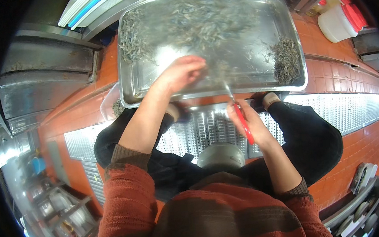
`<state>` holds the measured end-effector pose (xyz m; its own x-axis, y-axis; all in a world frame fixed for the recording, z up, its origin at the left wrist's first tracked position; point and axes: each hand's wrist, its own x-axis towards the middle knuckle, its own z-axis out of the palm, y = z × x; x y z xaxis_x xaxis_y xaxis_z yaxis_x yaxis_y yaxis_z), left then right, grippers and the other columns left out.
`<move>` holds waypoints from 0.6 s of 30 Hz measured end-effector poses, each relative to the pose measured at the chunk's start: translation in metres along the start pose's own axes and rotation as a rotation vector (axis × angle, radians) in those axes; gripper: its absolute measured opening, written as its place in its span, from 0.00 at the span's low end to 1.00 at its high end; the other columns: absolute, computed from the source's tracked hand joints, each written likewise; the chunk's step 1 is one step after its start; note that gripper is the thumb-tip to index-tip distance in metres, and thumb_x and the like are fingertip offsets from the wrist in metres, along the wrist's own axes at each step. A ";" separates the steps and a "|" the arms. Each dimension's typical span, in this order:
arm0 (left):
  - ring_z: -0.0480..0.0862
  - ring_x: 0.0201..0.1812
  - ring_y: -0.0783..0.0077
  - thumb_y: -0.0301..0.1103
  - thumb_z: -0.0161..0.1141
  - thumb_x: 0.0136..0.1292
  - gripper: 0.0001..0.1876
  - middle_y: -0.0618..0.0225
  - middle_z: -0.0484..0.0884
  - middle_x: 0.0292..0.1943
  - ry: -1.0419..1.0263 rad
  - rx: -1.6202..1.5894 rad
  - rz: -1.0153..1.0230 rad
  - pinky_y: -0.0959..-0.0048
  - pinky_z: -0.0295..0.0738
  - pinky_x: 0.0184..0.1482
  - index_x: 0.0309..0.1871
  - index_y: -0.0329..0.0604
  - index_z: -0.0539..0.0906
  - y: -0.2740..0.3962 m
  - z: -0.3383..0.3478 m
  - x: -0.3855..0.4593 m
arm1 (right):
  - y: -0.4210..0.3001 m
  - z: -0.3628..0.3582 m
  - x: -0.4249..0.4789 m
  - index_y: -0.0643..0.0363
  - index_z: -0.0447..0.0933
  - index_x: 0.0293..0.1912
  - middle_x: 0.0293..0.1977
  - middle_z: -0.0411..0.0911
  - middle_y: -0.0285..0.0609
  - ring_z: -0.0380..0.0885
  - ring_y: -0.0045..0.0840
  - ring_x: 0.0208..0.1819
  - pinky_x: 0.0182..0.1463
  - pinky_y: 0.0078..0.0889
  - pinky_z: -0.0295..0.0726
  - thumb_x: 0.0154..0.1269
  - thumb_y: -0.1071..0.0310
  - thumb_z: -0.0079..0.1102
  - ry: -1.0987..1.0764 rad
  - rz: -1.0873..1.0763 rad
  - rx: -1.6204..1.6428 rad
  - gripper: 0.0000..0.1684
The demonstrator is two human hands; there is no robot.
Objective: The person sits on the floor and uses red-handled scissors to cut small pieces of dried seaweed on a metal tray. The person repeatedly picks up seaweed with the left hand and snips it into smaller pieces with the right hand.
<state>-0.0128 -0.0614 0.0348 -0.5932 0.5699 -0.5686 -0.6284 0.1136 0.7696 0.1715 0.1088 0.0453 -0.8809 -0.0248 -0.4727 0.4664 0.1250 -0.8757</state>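
A wide metal tray (pixel 214 92) lies before me with many small grey shrimp (pixel 200 23), blurred, over its middle and back. A separate heap of them (pixel 134 40) lies at its left side, and a darker brownish heap of small scraps (pixel 285 60) at its right. My left hand (pixel 185 73) hovers over the tray's front part with bent fingers; whether a shrimp is between them is too blurred to tell. My right hand (pixel 250 121), at the tray's front edge, is closed around the red handles of scissors (pixel 243 123), whose blades point into the tray.
Red floor tiles (pixel 323 74) and perforated metal grating (pixel 335 104) surround the tray. A round metal pot or stool (pixel 220 155) is between my legs. A clear plastic container (pixel 110 102) stands at the tray's left front corner, and a white tub with a red lid (pixel 336 23) at back right.
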 end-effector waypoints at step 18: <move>0.71 0.27 0.81 0.34 0.58 0.54 0.08 0.75 0.74 0.28 -0.026 -0.035 -0.032 0.82 0.65 0.29 0.35 0.43 0.76 -0.016 0.026 0.002 | -0.006 -0.003 -0.005 0.68 0.67 0.46 0.26 0.74 0.47 0.74 0.29 0.29 0.36 0.29 0.71 0.63 0.44 0.47 0.050 0.071 -0.038 0.31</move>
<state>0.0089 -0.0403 0.0292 -0.5600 0.5872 -0.5844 -0.6643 0.1032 0.7403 0.1727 0.1113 0.0533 -0.8491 0.0347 -0.5272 0.5253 0.1621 -0.8353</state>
